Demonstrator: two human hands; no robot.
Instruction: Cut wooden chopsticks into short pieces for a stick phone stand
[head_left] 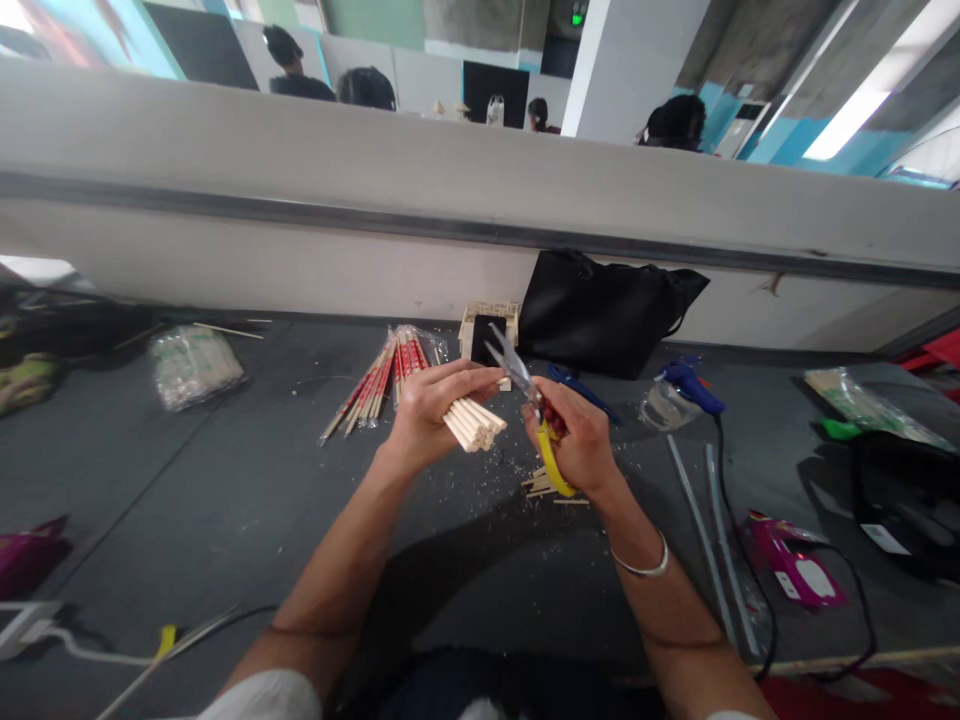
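My left hand (pixel 429 402) is closed around a bundle of pale wooden sticks (pixel 472 424), their cut ends pointing toward me. In my right hand (pixel 581 432) is a pair of scissors (pixel 551 462) with yellow handles. Its blades (pixel 511 356) stand apart and point up and left, close to my left fingertips. Whether a stick lies between the blades, I cannot tell. Below my right hand lie several short stick pieces (pixel 541 484), with small chips scattered around them. Beyond my left hand rest chopsticks in red-printed wrappers (pixel 409 362).
A black bag (pixel 600 315) leans on the low wall beside a small wooden structure (pixel 472 318). To the right are a blue glue gun (pixel 690 385), clear glue sticks (pixel 701 530) and a magenta box (pixel 799 565). A plastic-wrapped pack (pixel 195 365) lies left. People sit beyond the wall.
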